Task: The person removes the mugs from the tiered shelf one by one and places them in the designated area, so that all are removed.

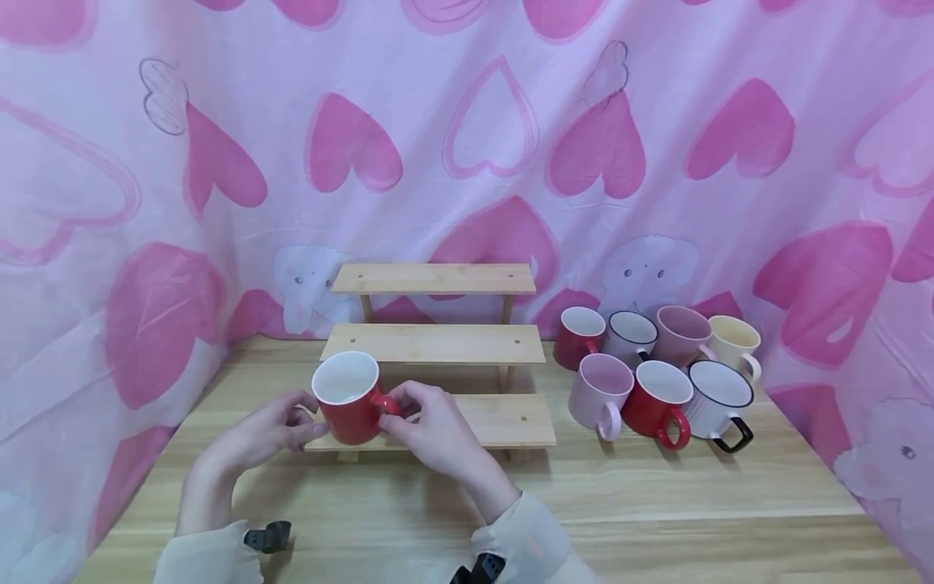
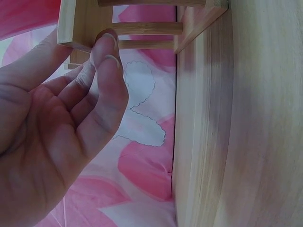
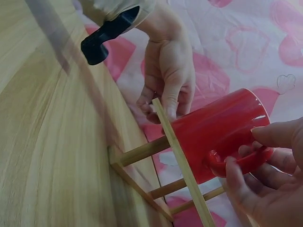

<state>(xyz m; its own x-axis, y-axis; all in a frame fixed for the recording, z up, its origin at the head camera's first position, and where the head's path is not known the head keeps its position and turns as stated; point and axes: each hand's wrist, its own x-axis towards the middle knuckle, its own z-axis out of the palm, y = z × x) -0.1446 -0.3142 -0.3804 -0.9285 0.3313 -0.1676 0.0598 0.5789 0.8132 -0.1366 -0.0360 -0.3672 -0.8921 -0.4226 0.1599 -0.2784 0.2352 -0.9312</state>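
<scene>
A red mug [image 1: 350, 418] with a white inside stands upright at the left end of the lowest board [image 1: 503, 422] of a three-step wooden shelf. My right hand [image 1: 434, 426] pinches its handle between thumb and fingers, clearest in the right wrist view, where the mug's base [image 3: 191, 151] meets the board. At the board's left end, my left hand [image 1: 273, 430] grips the wood, thumb above and fingertips below the edge. The left wrist view shows those bent fingers [image 2: 106, 85] at the board's corner [image 2: 85, 23]; only a blurred red patch of the mug shows there.
Right of the shelf, several mugs stand grouped in two rows: red [image 1: 660, 397], pink [image 1: 600, 393], white with black rim [image 1: 718, 405] and cream [image 1: 732, 334] among them. The middle [image 1: 430, 345] and top boards [image 1: 434, 278] rise behind. A pink heart-print curtain [image 1: 467, 122] borders the table.
</scene>
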